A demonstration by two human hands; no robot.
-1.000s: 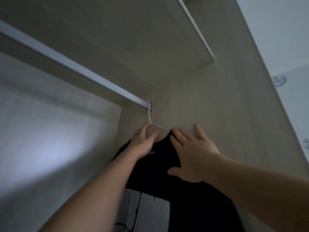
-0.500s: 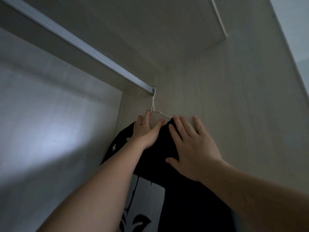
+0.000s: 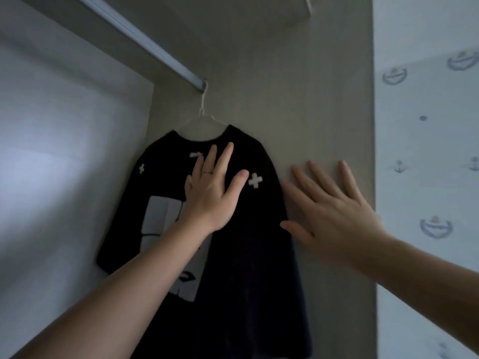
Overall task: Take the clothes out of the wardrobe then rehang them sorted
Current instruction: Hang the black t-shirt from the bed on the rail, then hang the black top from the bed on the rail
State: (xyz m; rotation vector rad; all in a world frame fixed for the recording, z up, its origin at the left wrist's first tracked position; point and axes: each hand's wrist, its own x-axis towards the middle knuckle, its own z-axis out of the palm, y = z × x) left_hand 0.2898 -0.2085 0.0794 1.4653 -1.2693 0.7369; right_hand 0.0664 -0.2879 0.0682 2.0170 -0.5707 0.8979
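Inside the wardrobe [image 3: 64, 151], in the head view, a black T-shirt [image 3: 246, 229] hangs on a thin white hanger [image 3: 204, 120]. The hanger's hook sits at the right end of the metal rail [image 3: 145, 40], close against the side panel [image 3: 311, 99]. White crosses mark the shirt near the shoulders, and a large pale print covers its front. The left hand [image 3: 211, 193] lies over the shirt's chest just below the collar, its grip apart, fingers straight and spread, a thin ring [image 3: 207, 172] on one finger. Whether the palm touches the cloth cannot be told. The right hand [image 3: 334, 211], slightly blurred, is raised before the side panel just beside the shirt's right edge, its grip apart and holding nothing. Wallpaper [image 3: 427, 151] with anchors and boats fills the right side.
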